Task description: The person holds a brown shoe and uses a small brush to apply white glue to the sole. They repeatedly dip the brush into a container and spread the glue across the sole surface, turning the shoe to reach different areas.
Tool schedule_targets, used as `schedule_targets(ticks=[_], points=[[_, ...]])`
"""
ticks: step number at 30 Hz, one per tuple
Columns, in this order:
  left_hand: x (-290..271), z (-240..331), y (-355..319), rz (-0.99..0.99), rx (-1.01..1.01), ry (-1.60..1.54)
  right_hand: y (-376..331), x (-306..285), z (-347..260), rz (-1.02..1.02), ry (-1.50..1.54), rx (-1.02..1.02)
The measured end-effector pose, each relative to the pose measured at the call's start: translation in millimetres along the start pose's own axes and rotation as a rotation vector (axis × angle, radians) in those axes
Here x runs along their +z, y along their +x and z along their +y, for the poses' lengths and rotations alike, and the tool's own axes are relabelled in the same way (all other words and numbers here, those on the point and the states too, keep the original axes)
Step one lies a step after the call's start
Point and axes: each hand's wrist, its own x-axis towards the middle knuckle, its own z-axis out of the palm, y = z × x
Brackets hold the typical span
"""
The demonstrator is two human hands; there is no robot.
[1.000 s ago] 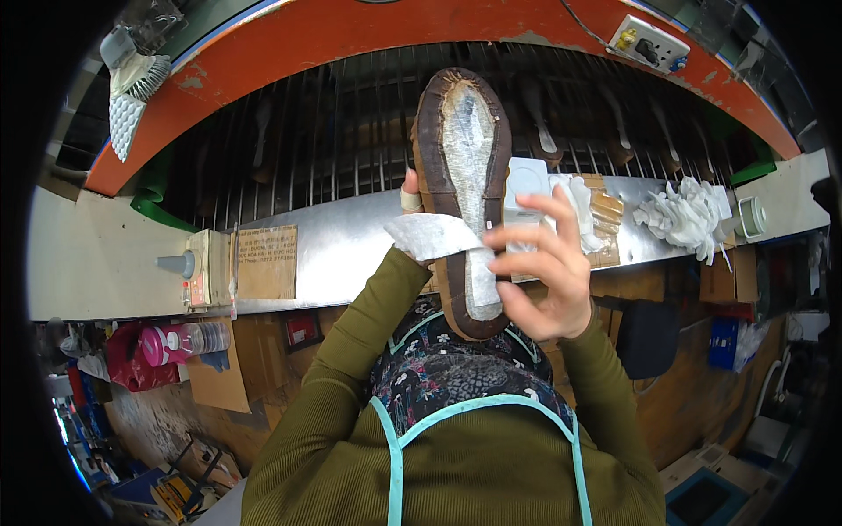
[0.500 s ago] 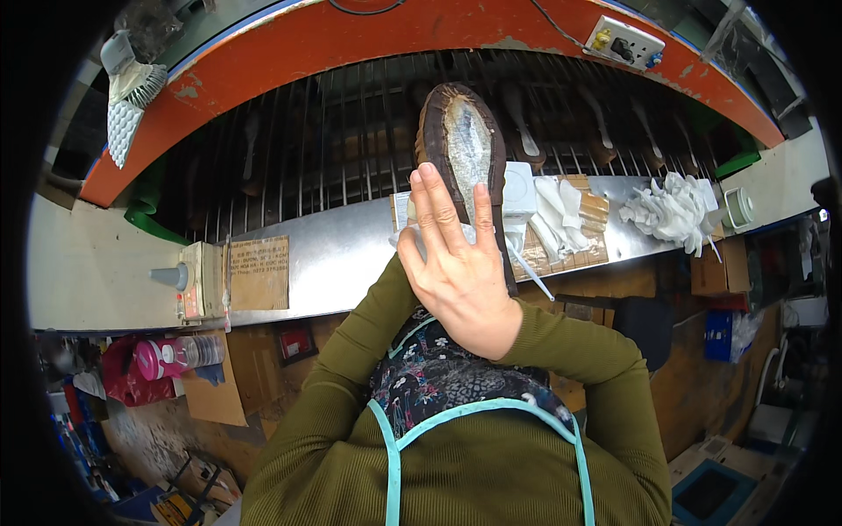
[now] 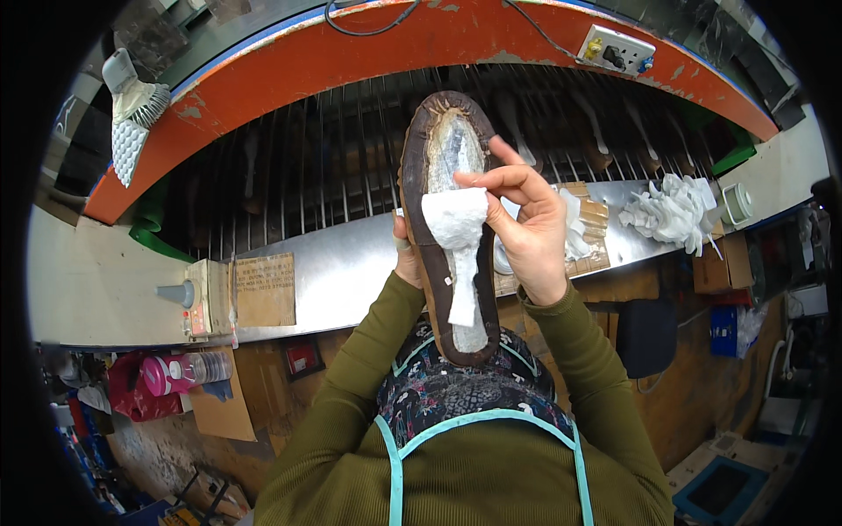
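Shoe [image 3: 445,230], sole up, stands at centre, toe toward twelve o'clock, gripped from behind by left hand [image 3: 403,263]. Right hand [image 3: 531,230] pinches white filler piece [image 3: 458,241] against the sole; judged placement step. Next needs pressing flat, aligned.

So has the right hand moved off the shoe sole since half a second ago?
Yes. The right hand has shifted right, toward the white pile on the shelf, uncovering the sole.
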Motion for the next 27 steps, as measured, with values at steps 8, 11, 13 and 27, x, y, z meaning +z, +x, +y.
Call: schedule_targets(ticks=[8, 11, 13, 27], points=[[-4, 7, 3, -0.122, 0.086, 0.126, 7, -4, 26, 0.121, -0.259, -0.161], [-5, 8, 1, -0.139, 0.064, 0.115, 11, -6, 24, 0.111, -0.286, -0.143], [-5, 8, 1, -0.132, 0.052, 0.110, 12, -3, 23, 0.168, -0.147, -0.086], [-16, -4, 1, -0.054, -0.064, -0.033, 18, -22, 41, 0.066, -0.665, -0.238]])
